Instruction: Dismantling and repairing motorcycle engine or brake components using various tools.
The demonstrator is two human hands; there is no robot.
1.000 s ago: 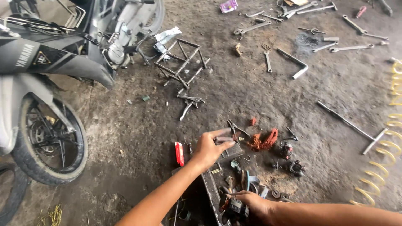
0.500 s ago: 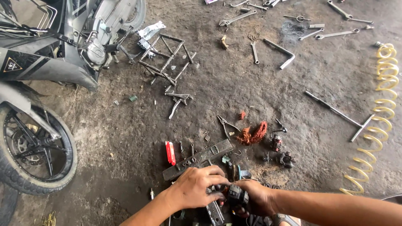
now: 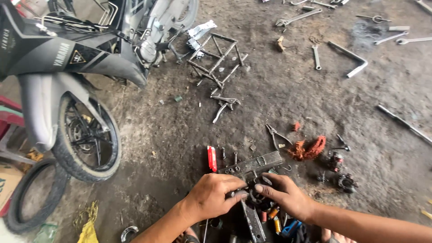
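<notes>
**Both hands on a small dark part, low in the frame**

Here, going left to right: a loose tyre [image 3: 31,198] lies on the floor at the far left, beside the front wheel [image 3: 87,139] of a grey motorbike [image 3: 67,58] that fills the upper-left corner. Past it, a bare metal frame [image 3: 218,58] sits on the dirt floor [image 3: 180,130], with a small bracket [image 3: 224,105] just below.

Lower down, a red tool handle [image 3: 211,158] lies just beside a grey metal bar [image 3: 254,163]. The left hand [image 3: 211,195] comes in from the bottom, its fingers [image 3: 234,194] curled and pressed onto a small dark part [image 3: 257,193] that lies on the floor just below the bar. The right hand [image 3: 288,195] meets it from the other side, fingers [image 3: 265,189] closed over the top of the same part; so both hands clamp it between them. What the part is, I cannot tell.

Further right lie pliers [image 3: 275,135], a tangle of copper wire [image 3: 308,148], and some small dark components [image 3: 344,180]. Spanners [image 3: 315,56] and an L-shaped bar [image 3: 351,56] are scattered well apart along the top right.

As for progress, the work looks to be mid-way: the bike appears partly stripped, loose pieces lie all around, and the part in hand is being worked, not yet set aside or fitted anywhere.
</notes>
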